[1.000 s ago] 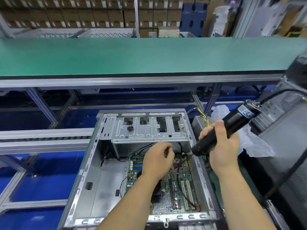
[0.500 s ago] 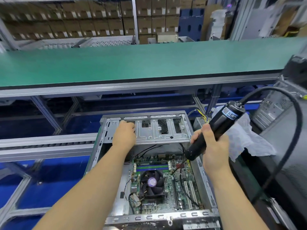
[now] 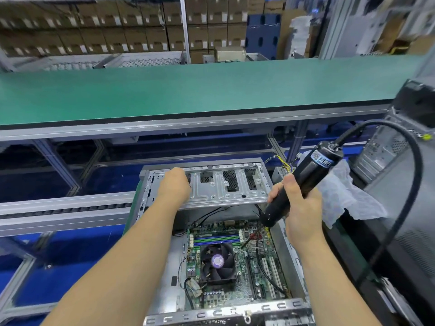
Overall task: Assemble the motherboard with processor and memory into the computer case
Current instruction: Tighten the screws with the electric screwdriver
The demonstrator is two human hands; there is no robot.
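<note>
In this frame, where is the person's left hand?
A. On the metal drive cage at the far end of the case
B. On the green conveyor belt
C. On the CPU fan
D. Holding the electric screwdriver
A: the left hand rests on the drive cage, while the right hand grips the electric screwdriver.

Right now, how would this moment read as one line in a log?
left hand on drive cage | right hand grips electric screwdriver | motherboard in case
</note>
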